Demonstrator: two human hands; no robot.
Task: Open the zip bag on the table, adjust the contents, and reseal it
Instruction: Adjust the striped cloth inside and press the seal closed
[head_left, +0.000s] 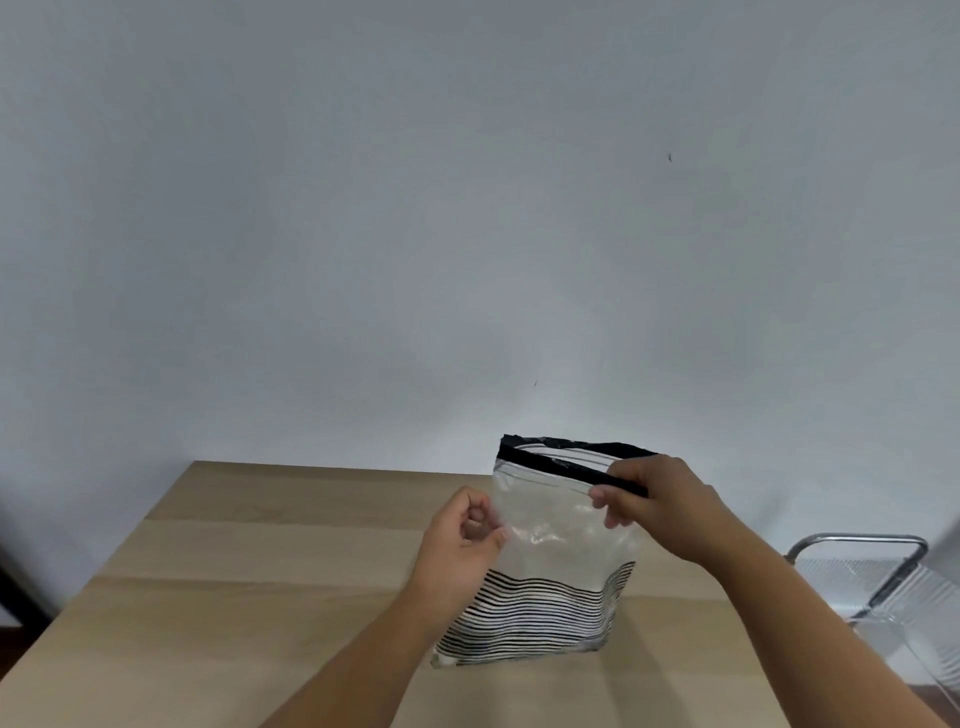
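Zip bag (561, 540) stands upright on the bench (260, 597), right of centre near the far edge, base on the wood, top raised toward the wall (467, 208). Right hand (649, 499) is pinched on the near black zip strip at its right end, thumb and fingers closed on the strip; reads as holding the near lip to keep the mouth controlled. Left hand (467, 540) sits at the bag's left edge, fingers curled, fingertips against or just beside the clear film; can't tell if it's actually gripping plastic or only touching. The hands are apart, one on each side of the bag, likely so the bag stays upright and the mouth can be spread or pressed. The two black strips are separated across the middle, so the mouth looks open; the left end seems to come together, though I can't be certain. Contents: a black-and-white striped item (530, 618) fills the lower part, likely folded fabric, type not clear through the film. Upper half is clear with glare, nothing else readable inside. Bag's back face is hidden. Metal-framed clear thing (872, 582) at right is cut off by the frame, can't identify it.
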